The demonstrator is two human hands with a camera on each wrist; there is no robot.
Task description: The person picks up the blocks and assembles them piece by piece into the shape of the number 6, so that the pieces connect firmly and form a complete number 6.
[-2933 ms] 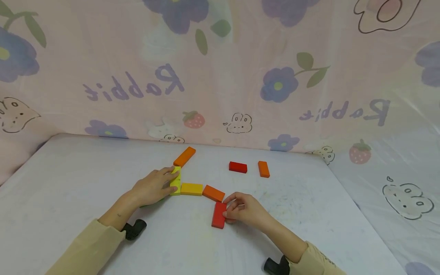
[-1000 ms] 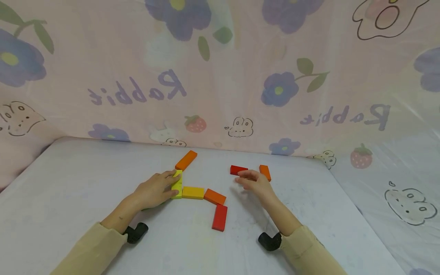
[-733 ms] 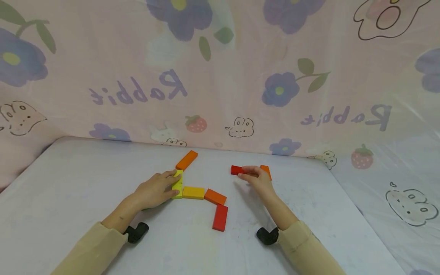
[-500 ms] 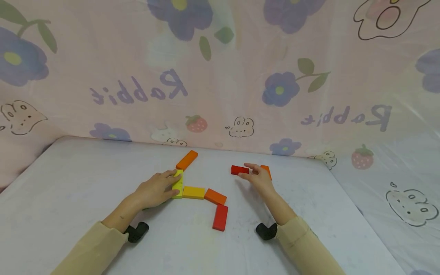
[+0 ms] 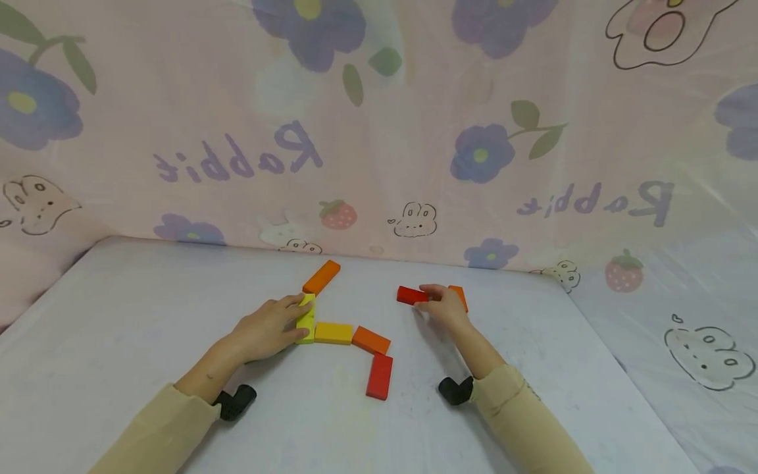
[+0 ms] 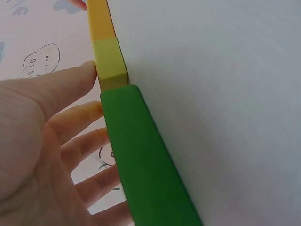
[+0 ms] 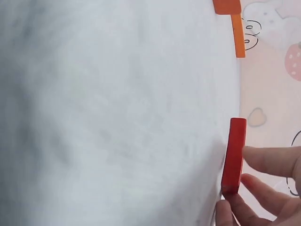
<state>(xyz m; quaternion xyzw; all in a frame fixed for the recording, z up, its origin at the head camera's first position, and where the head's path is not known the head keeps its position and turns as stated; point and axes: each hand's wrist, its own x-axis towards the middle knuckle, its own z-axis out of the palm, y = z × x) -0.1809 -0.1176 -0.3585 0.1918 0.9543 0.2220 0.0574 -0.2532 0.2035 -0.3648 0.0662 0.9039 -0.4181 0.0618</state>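
Note:
My left hand (image 5: 266, 329) rests over a bright yellow block (image 5: 306, 319), its fingertips on the top and its fingers fairly straight. Under that palm a green block (image 6: 141, 150) is mostly hidden from the head view; the left wrist view shows it large, beside the fingers. Farther back on the right, my right hand (image 5: 444, 307) pinches one end of a dark red block (image 5: 411, 295) between thumb and fingers. From the yellow block a line continues rightward: a golden yellow block (image 5: 333, 333), an orange block (image 5: 371, 340) and a red block (image 5: 379, 376) angled toward me.
Another orange block (image 5: 322, 277) lies slantwise beyond the bright yellow one. Partly behind the right hand is a small orange block (image 5: 458, 297). The white table (image 5: 148, 296) ends at a patterned cloth (image 5: 379, 131) hanging behind it.
The right hand has left the red block at the line's end, reached to the dark red block at the back and taken hold, turning it slightly. The left hand stays put.

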